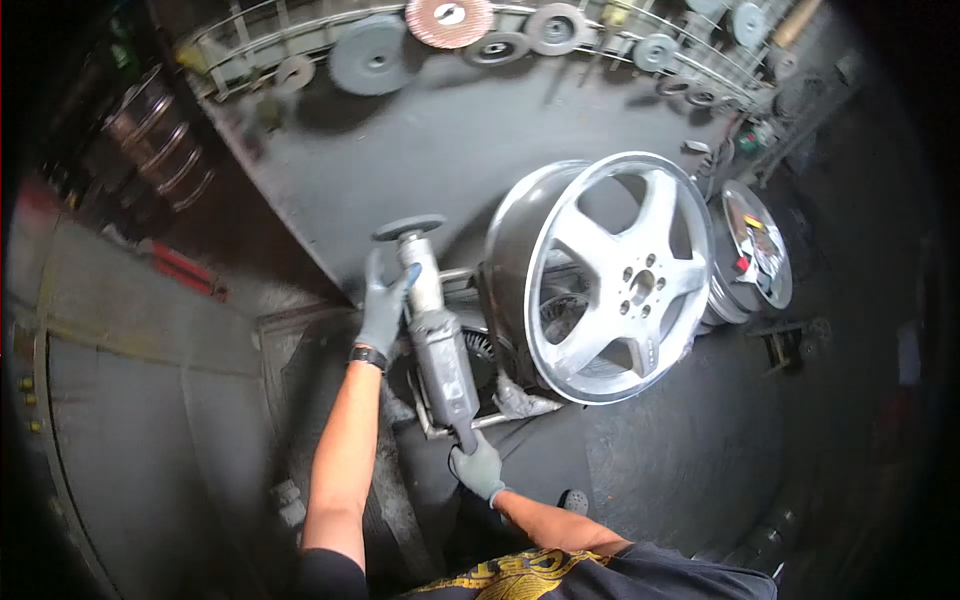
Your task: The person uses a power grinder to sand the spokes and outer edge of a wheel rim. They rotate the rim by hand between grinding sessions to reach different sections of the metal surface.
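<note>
A long grey angle grinder point(443, 365) lies lengthwise before me, its silver neck point(424, 275) pointing away and a dark round disc point(409, 228) at the far end. My right hand point(478, 468), in a grey glove, is wrapped round the grinder's rear handle. My left hand point(383, 308), gloved too, is alongside the neck with fingers stretched out and apart; one fingertip overlaps the neck. To the right of the grinder, a silver five-spoke wheel rim point(655, 235) stands tilted with its face toward me.
A metal frame stand point(548, 405) sits under the wheel rim. Another rim point(778, 285) with small items on it lies behind to the right. Grinding discs point(372, 58) hang along a wire rack point(240, 50) at the back. A wall panel point(110, 400) stands at left.
</note>
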`<state>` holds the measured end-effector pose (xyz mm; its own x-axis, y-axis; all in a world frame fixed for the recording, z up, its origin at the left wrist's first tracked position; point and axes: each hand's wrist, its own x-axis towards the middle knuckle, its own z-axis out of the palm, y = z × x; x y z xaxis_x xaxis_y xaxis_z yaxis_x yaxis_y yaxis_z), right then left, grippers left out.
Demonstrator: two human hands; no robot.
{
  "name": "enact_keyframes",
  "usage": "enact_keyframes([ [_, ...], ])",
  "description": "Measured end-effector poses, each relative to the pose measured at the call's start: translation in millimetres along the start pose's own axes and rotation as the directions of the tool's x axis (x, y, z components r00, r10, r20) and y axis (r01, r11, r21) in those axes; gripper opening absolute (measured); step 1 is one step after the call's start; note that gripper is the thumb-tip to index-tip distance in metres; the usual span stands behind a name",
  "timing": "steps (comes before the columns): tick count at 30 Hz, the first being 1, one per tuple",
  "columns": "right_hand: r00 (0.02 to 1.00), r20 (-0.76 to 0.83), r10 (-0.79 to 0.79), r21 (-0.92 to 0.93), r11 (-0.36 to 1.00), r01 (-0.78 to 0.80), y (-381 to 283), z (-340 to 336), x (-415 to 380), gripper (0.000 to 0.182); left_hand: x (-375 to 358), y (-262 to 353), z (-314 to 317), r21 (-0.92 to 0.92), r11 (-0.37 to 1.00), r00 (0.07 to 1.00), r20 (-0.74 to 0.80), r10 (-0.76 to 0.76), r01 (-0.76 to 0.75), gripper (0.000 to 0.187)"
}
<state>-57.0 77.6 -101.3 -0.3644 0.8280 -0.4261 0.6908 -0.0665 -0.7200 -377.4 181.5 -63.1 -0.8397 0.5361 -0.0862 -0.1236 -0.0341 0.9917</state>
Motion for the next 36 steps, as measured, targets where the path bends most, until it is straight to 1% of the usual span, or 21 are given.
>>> enact_keyframes([
  [1, 1.0, 0.02, -0.017, -0.027, 0.999, 0.017, 3, 0, 2, 0.039, 5, 13, 5, -0.043, 0.997, 0.998, -0.006, -0.067, 0.067, 0.074],
  [2, 0.998, 0.049, -0.03, -0.054, 0.998, 0.032, 7, 1, 0, 0.042, 4, 33, 7, -0.275, 0.955, 0.97, 0.238, -0.045, 0.111, 0.076],
  [3, 0.999, 0.034, -0.029, -0.037, 0.999, 0.03, 8, 2, 3, 0.042, 21, 21, 1, -0.205, 0.975, 0.963, 0.27, -0.025, 0.083, 0.073],
  [5, 0.993, 0.055, -0.109, -0.013, 0.994, 0.11, 13, 0, 7, 0.049, 28, 15, -9, -0.321, 0.85, 0.866, 0.422, -0.267, 0.418, 0.067],
  [6, 0.993, 0.043, -0.108, 0.005, 0.994, 0.108, 13, 0, 8, 0.049, 18, 31, -5, -0.428, 0.812, 0.886, 0.41, -0.216, 0.397, 0.057],
  [9, 0.98, 0.054, -0.189, 0.045, 0.981, 0.187, 24, -3, 4, 0.055, 9, 45, -11, -0.425, 0.809, 0.86, 0.478, -0.18, 0.406, 0.05],
  [11, 0.967, 0.128, -0.219, 0.068, 0.975, 0.211, 28, 1, 9, 0.054, 5, 48, -15, -0.39, 0.842, 0.865, 0.475, -0.164, 0.374, 0.044],
  [14, 0.936, 0.147, -0.321, 0.203, 0.936, 0.289, 50, 6, 21, 0.053, -39, 82, -9, -0.335, 0.925, 0.951, 0.298, -0.078, 0.181, 0.03],
  [15, 0.945, 0.124, -0.303, 0.207, 0.939, 0.274, 53, -6, 19, 0.053, -53, 89, -12, -0.311, 0.938, 0.96, 0.272, -0.065, 0.151, 0.024],
  [17, 0.892, 0.305, -0.333, 0.268, 0.929, 0.255, 49, -45, 12, 0.053, -85, 97, -19, -0.335, 0.938, 0.983, 0.178, -0.034, 0.094, 0.026],
  [18, 0.857, 0.297, -0.421, 0.227, 0.903, 0.365, 43, -76, -3, 0.059, -109, 108, -21, -0.421, 0.891, 0.974, 0.208, -0.087, 0.17, 0.033],
  [19, 0.871, 0.283, -0.401, 0.229, 0.911, 0.344, 44, -102, -16, 0.059, -123, 101, -29, -0.474, 0.872, 0.982, 0.183, -0.039, 0.123, 0.039],
  [21, 0.785, 0.427, -0.448, 0.055, 0.88, 0.473, 48, -145, -33, 0.064, -156, 102, -39, -0.591, 0.782, 0.971, 0.224, -0.08, 0.2, 0.039],
  [23, 0.746, 0.468, -0.474, -0.014, 0.84, 0.542, 52, -183, -54, 0.068, -187, 97, -43, -0.619, 0.757, 0.976, 0.187, -0.115, 0.208, 0.038],
  [24, 0.747, 0.569, -0.345, -0.048, 0.893, 0.448, 30, -210, -67, 0.067, -198, 93, -46, -0.655, 0.73, 0.981, 0.142, -0.134, 0.195, 0.037],
  [28, 0.722, 0.65, -0.237, -0.175, 0.878, 0.445, 24, -255, -83, 0.064, -231, 64, -46, -0.643, 0.717, 0.95, 0.052, -0.309, 0.269, 0.037],
  [29, 0.715, 0.657, -0.236, -0.172, 0.878, 0.448, 37, -255, -88, 0.064, -242, 58, -47, -0.643, 0.719, 0.949, 0.043, -0.312, 0.265, 0.037],
  [31, 0.717, 0.592, -0.368, -0.099, 0.85, 0.517, 58, -253, -87, 0.065, -252, 53, -37, -0.646, 0.722, 0.953, 0.029, -0.301, 0.248, 0.035],
  [32, 0.71, 0.601, -0.368, -0.092, 0.85, 0.518, 69, -254, -88, 0.065, -253, 48, -38, -0.638, 0.723, 0.946, 0.026, -0.324, 0.265, 0.034],
  [34, 0.698, 0.674, -0.244, -0.182, 0.86, 0.476, 62, -268, -84, 0.066, -259, 46, -31, -0.624, 0.741, 0.948, 0.0, -0.317, 0.248, 0.034],
  [36, 0.687, 0.672, -0.276, -0.154, 0.855, 0.494, 70, -277, -80, 0.066, -266, 51, -20, -0.614, 0.753, 0.941, -0.05, -0.336, 0.236, 0.035],
])
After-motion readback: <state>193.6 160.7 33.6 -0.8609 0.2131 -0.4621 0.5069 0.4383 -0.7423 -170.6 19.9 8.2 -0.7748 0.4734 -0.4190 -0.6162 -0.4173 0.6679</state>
